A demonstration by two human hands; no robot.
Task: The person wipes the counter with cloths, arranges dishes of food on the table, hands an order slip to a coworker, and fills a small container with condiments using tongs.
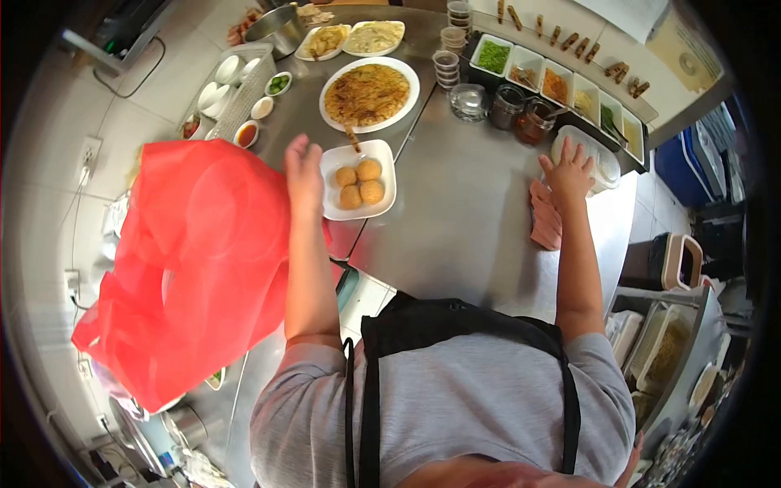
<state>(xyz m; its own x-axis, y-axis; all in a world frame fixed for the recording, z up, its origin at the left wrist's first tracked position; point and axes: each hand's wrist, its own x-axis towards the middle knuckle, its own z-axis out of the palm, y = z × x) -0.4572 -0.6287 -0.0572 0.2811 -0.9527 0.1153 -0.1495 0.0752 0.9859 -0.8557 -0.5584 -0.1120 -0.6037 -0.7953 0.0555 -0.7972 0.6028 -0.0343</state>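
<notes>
My left hand is raised between a red bag and a white square dish. It is slightly blurred, its fingers pointing up and loosely apart with nothing visible in them. Several round golden fried balls sit in the dish. A brown patterned stick-like wrapper lies at the dish's far edge. On the right, my right hand spreads its fingers over a clear plastic container, its fingertips at the near side. A folded pink cloth lies beside that hand.
A white oval plate with a browned pancake-like food stands beyond the dish. Behind it are two more filled plates. Sauce jars, stacked lidded cups and a garnish rack line the right back. A white basket holds bowls.
</notes>
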